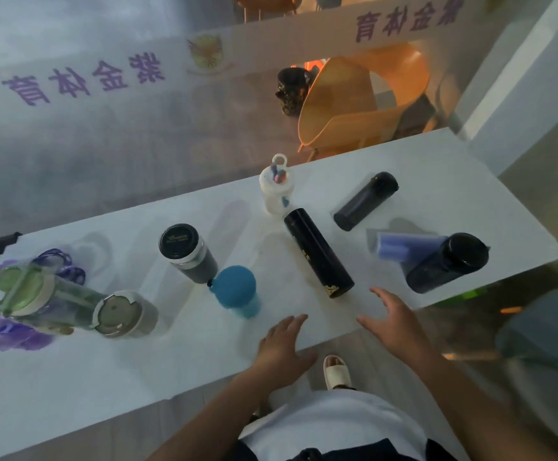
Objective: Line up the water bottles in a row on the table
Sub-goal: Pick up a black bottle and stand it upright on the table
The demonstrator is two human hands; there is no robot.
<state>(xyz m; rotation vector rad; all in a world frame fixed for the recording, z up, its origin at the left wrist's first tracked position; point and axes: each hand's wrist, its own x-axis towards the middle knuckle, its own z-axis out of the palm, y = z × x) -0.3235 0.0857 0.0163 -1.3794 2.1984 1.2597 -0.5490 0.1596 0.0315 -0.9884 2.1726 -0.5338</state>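
Observation:
Several bottles are scattered on the white table. A tall black flask stands in the middle, with a white bottle behind it. To the right are a black flask, a purple-blue bottle and a wide black bottle. Left of centre stand a dark tumbler and a blue bottle. A grey cup, a green-lidded bottle and a purple bottle sit at far left. My left hand rests open at the table's front edge. My right hand hovers open just in front of the tall black flask.
An orange chair stands behind the table, beyond a frosted glass panel with purple lettering. A dark patterned vase is beside it. A person's sandalled foot shows below the table's front edge. A white wall rises at the right.

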